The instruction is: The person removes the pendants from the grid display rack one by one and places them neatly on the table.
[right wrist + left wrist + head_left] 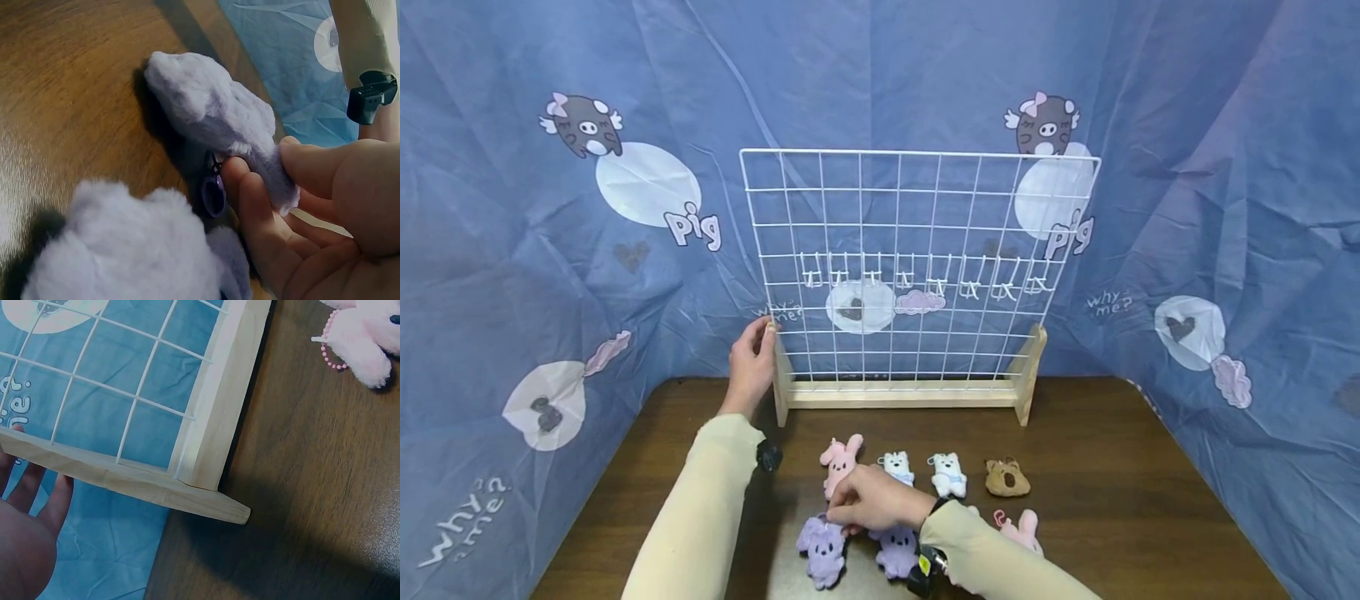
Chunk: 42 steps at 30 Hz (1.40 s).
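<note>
My left hand [752, 367] holds the upper end of the left wooden side piece [781, 375] of a white wire grid rack [917, 333]; in the left wrist view its fingers [56, 503] lie against the wood [125, 484]. With thumb and fingers, my right hand [880, 498] pinches the ear of a purple plush keychain [824, 552], seen close up in the right wrist view as fluffy fabric [206, 100]. A purple clasp [213, 195] hangs by the fingertips. Just under the right wrist lies a second purple plush [897, 552].
Several white hooks [904, 279] hang in a row across the grid. On the brown table [1097, 467] lie a pink plush [841, 467], two white plushes [949, 477], a brown plush [1007, 478] and another pink one [1024, 530], partly behind the right sleeve. Blue printed cloth [880, 75] surrounds the table.
</note>
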{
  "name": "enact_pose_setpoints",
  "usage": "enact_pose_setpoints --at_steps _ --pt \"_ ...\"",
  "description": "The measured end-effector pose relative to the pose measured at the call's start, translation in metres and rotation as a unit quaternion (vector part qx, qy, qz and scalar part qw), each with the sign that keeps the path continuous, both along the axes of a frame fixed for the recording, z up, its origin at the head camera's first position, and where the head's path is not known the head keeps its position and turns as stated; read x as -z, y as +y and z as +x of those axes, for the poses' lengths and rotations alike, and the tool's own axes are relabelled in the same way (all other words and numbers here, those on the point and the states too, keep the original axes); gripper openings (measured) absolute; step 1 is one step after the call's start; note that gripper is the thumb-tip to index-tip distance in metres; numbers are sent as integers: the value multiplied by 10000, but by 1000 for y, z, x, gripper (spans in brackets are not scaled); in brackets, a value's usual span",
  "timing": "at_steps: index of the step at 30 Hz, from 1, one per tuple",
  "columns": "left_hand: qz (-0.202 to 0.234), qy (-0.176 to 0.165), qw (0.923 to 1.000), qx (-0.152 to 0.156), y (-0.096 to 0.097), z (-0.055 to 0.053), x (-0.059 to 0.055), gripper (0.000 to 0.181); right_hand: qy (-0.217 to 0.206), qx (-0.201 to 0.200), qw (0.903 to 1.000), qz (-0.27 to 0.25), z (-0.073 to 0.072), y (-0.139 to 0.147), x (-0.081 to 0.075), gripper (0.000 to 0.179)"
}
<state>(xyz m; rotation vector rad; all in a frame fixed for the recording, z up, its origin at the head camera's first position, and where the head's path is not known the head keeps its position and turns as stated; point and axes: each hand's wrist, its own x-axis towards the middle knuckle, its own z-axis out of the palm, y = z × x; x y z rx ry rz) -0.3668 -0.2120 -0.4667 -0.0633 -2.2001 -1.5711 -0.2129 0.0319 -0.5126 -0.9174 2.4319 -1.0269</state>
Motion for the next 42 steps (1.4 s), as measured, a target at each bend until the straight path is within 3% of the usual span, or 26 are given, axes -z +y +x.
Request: enact_pose_setpoints --at_steps 5,12,20,31,40,42 --pt "11 11 10000 22 -1 0 0 39 -63 -57 10000 -14 -1 5 -3 9" --pt "50 15 10000 24 -2 1 -3 39 627 -155 9978 142 -10 15 -5 6" --pt "83 -18 10000 -30 -5 4 -2 38 812 -133 9966 -71 -12 32 -5 4" --pt "163 -77 9998 29 -7 8 -1 41 776 391 9943 -610 -3 81 -18 12" --pt "-19 -96 9999 -41 -16 19 4 42 1153 1033 9847 -805 8 135 -21 11" --pt "-150 -109 9998 -81 -20 23 7 43 1427 1229 9792 -754 9 148 -24 9"
